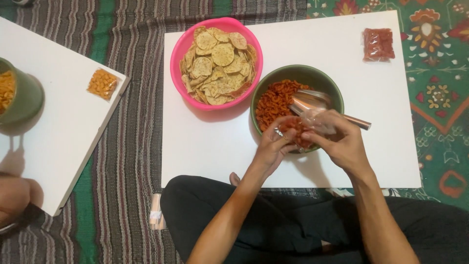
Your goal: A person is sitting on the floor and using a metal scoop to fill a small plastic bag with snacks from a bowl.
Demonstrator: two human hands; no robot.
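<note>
Both hands meet over the near rim of the green bowl [273, 78], and the small clear bag [305, 128] of red snacks sits between them. The left hand [272, 146] closes its fingers on the bag's left end; the right hand [342, 142] pinches the right, upper end. The bag's long axis runs left to right, tilted slightly toward the far right. A metal scoop [317, 103] lies in the bowl just beyond the hands, handle pointing right, nearer the right hand. The pink bowl [183, 49] of round crackers stands far left.
</note>
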